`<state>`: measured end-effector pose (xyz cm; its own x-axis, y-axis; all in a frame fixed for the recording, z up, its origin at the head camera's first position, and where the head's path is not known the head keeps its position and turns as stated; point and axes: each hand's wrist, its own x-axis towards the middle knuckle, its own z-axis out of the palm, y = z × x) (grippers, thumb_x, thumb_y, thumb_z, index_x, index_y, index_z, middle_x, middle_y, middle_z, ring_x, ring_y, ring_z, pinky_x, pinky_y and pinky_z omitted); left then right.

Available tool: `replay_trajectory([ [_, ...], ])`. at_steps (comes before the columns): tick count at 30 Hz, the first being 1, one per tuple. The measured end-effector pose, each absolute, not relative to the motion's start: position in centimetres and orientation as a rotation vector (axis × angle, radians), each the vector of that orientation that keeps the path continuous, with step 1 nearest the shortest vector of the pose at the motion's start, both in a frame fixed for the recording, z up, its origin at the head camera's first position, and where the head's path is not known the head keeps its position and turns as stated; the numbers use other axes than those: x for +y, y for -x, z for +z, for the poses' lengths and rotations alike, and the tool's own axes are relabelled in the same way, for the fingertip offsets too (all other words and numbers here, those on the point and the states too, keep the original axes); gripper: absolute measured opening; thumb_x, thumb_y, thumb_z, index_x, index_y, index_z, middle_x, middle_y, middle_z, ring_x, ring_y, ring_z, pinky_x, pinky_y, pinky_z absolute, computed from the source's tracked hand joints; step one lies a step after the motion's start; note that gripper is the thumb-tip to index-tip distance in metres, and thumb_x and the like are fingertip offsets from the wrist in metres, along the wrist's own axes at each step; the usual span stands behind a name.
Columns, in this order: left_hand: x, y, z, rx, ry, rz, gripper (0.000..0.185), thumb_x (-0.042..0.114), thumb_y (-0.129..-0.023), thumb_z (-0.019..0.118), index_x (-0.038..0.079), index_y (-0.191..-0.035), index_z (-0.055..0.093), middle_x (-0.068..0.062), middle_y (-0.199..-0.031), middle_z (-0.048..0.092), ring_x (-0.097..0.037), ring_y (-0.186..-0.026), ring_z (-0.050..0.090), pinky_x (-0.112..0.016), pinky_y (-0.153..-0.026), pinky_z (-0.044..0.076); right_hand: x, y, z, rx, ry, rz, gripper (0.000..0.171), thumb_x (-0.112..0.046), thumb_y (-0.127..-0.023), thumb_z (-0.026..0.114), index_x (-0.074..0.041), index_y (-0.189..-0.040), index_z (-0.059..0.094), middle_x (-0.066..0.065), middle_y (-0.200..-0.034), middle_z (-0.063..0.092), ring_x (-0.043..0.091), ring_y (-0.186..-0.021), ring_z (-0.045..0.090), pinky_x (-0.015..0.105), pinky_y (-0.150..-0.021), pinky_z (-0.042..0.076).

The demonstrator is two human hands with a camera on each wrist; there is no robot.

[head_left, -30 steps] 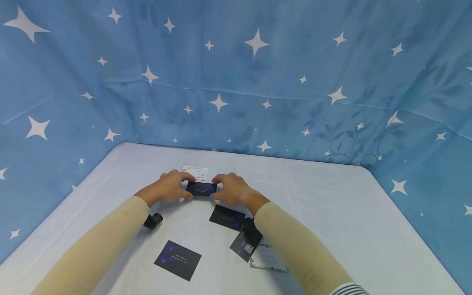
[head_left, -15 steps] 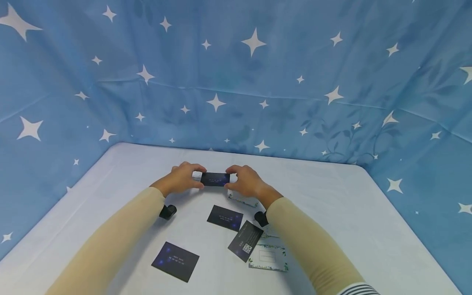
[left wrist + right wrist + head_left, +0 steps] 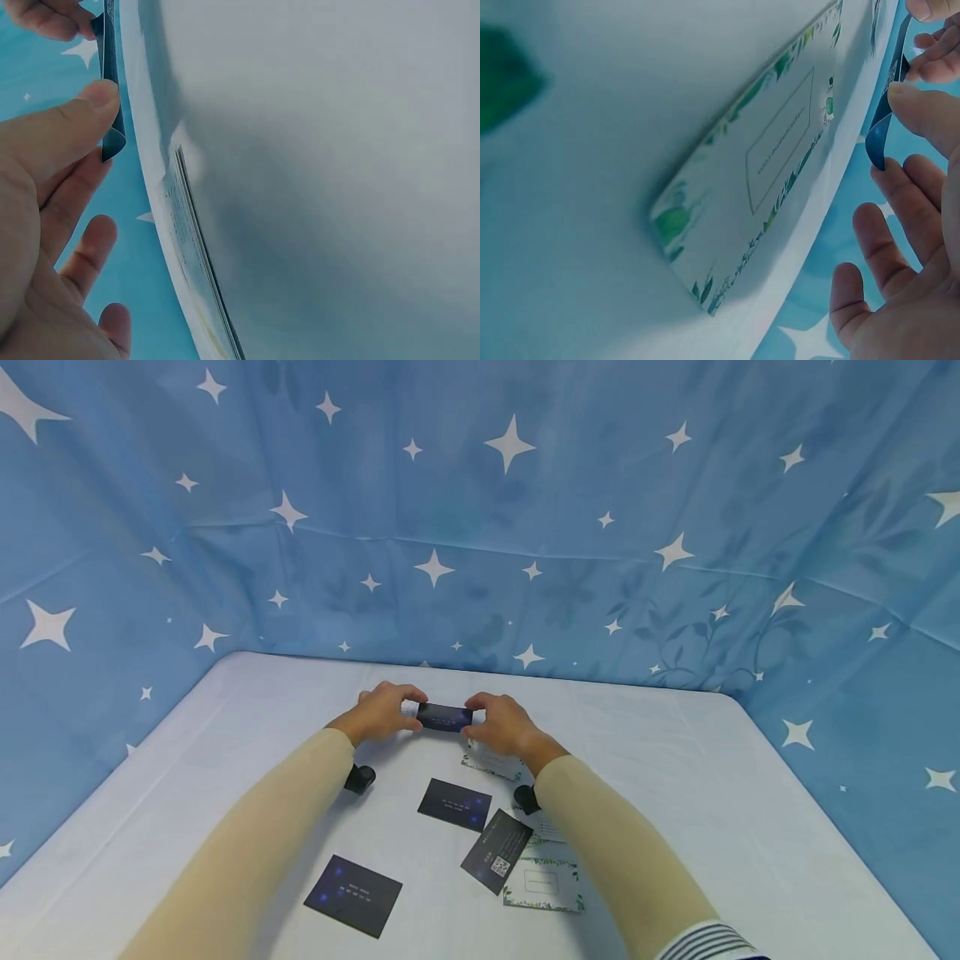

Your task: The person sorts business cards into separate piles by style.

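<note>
A small dark card (image 3: pixel 445 717) is held level just above the white table (image 3: pixel 675 760), pinched at its two short ends. My left hand (image 3: pixel 390 710) grips the left end between thumb and fingers, and my right hand (image 3: pixel 489 720) grips the right end. In the left wrist view the thumb (image 3: pixel 82 112) presses on the dark card (image 3: pixel 111 90) seen edge-on. The right wrist view shows the dark card (image 3: pixel 885 112) bowed slightly between thumb and fingers.
Three dark cards lie nearer me: one in the middle (image 3: pixel 454 804), one with a QR code (image 3: pixel 497 862), one at front left (image 3: pixel 352 895). A leaf-bordered white card (image 3: pixel 542 885) lies beside the QR card, another white card (image 3: pixel 491 764) under my right wrist. Star-patterned blue cloth (image 3: pixel 480 527) walls the table.
Both hands have moved away from me and a little to the right, carrying the dark card with them. The cards on the table have stayed where they were.
</note>
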<state>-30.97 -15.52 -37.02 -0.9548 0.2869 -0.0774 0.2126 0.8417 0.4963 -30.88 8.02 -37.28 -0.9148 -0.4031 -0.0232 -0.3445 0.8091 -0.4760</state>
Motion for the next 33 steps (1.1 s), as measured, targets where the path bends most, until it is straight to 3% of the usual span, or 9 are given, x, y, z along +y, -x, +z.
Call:
replay_trajectory([
  [33,-14.9,32.1,-38.1,2.848,-0.262,0.690,0.050,0.024,-0.087,0.076,0.018,-0.135,0.063,-0.011,-0.131,0.058,-0.031,-0.125,0.041,-0.053,-0.096,0.022,6.9,32.2,-38.6,2.797,0.360,-0.701,0.056,-0.028,-0.094,0.072,-0.019,-0.145,0.052,0.007,-0.148,0.050,0.031,-0.139,0.040,0.051,-0.113,0.028],
])
